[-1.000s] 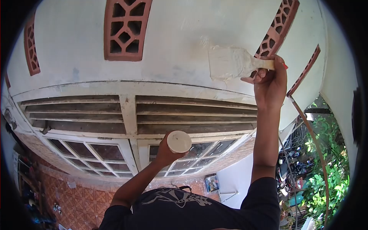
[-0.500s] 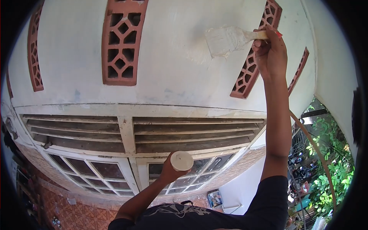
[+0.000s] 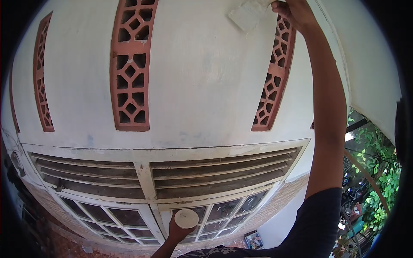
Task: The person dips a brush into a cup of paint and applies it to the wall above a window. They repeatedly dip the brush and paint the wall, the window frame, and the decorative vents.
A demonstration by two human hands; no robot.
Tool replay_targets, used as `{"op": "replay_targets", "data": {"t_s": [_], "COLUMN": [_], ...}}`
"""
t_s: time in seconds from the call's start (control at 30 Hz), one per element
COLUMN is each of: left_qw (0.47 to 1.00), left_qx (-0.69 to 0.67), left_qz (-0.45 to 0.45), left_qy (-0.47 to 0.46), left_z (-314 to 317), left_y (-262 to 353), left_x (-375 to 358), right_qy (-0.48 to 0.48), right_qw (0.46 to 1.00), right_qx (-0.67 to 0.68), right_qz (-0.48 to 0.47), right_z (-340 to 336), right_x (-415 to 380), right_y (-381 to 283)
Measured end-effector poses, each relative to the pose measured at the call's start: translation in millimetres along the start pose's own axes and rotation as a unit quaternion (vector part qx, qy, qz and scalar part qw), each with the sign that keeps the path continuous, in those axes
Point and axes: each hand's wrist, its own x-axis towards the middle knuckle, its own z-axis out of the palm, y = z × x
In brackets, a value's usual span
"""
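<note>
At the top of the view my right hand (image 3: 297,13) is closed on the handle of a wide, flat paintbrush (image 3: 249,16) coated in white. The brush head points left and overlaps the pale wall (image 3: 193,64), close to the top edge of the frame. Faint wet-looking streaks mark the wall below it. Low in the middle, my left hand (image 3: 178,234) wraps round a small round cup (image 3: 186,219), seen from above, with off-white contents. This cup is held in front of the window panes, well below the brush.
Reddish pierced vent strips (image 3: 131,69) run up the wall, one (image 3: 273,81) just below the brush. Underneath are wooden louvres (image 3: 223,172) and white-framed windows (image 3: 107,219). Green plants (image 3: 378,172) grow at the right, beside a sloping pole (image 3: 365,176).
My right hand and the brush have moved up along the wall. The view has tilted upward, so the cup, louvres and vents sit lower in the frame.
</note>
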Motion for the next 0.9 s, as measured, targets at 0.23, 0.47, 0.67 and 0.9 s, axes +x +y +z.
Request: {"op": "replay_targets", "data": {"t_s": [0.23,0.47,0.67,0.9], "left_qw": [0.996,0.994,0.996,0.998], "left_qx": [-0.022,-0.020,-0.025,-0.025], "left_qz": [-0.010,-0.020,-0.017,-0.023], "left_qy": [0.080,0.102,0.083,0.057], "left_z": [-13.6,-16.1,-11.0,-2.7], "left_y": [-27.5,-29.1,-26.4,-27.4], "left_x": [-24.7,-27.0,-21.3,-19.3], "right_qy": [-0.021,-0.048,-0.105,-0.103], "right_qw": [0.980,0.942,0.905,0.937], "right_qx": [-0.121,-0.218,-0.296,-0.232], "right_qz": [-0.157,-0.252,-0.286,-0.239], "right_z": [-13.9,-6.8,5.5,-4.4], "right_x": [33.3,29.4,-33.6,-81.5], "right_y": [-39.8,-22.8,6.7,0.8]}}
